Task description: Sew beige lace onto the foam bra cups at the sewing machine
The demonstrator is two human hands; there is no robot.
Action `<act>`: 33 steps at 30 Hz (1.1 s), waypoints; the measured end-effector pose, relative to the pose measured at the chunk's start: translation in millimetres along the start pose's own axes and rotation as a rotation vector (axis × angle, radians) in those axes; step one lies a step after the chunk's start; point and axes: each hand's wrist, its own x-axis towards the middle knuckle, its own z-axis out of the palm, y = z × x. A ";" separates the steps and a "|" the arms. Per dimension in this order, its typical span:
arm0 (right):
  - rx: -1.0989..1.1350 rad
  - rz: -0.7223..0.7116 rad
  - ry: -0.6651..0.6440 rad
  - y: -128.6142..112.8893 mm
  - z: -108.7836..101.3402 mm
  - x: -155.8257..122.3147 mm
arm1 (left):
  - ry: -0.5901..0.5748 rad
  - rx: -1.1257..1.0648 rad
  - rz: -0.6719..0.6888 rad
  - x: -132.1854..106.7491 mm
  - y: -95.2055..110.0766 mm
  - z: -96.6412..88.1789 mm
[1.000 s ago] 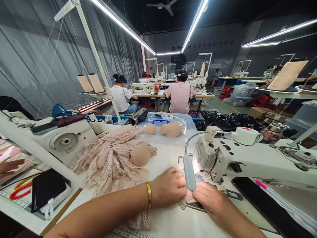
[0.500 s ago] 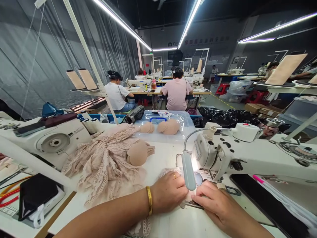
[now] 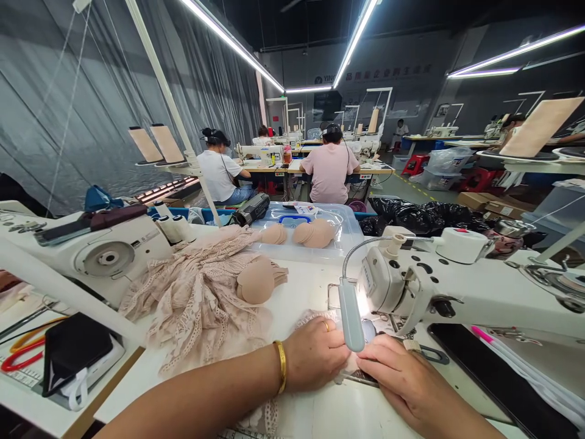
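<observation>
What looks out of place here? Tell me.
Nothing looks spilled or damaged. The lace pile lies crumpled, with foam cups on it, behind the left hand; that hand and the right hand rest on a lace piece by the machine.

Hands on the tabletop (image 3: pixel 307 286): two, the left hand (image 3: pixel 315 360) and the right hand (image 3: pixel 402 379).
Sewing machines nearby: two, the near sewing machine (image 3: pixel 457 292) and the left sewing machine (image 3: pixel 107 256).
Thread cones (image 3: pixel 167 143) on the stand: two.
Foam cup stacks: three, one cup stack (image 3: pixel 256 281) on the lace pile (image 3: pixel 196 305), two in the clear bin (image 3: pixel 350 235).
Seated people (image 3: pixel 329 171) with backs turned: two.
Gold bangle (image 3: pixel 281 366): one.
Ring (image 3: pixel 326 325): one.
Gooseneck lamp (image 3: pixel 350 323): one.
</observation>
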 end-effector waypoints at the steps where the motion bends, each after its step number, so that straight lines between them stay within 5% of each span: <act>1: 0.008 0.005 0.005 -0.1 -0.1 0.2 | 0.008 -0.006 0.006 -0.5 -0.3 1.2; 8: 0.027 0.029 0.008 1.7 0.2 1.9 | -0.029 -0.068 0.013 2.0 -8.6 9.9; 21: -0.281 0.046 0.046 34.4 25.9 -16.7 | -0.086 -0.051 0.151 32.2 -45.1 13.1; 33: -0.258 0.097 0.067 12.9 22.2 -4.7 | -0.110 -0.077 0.145 31.6 -48.3 14.1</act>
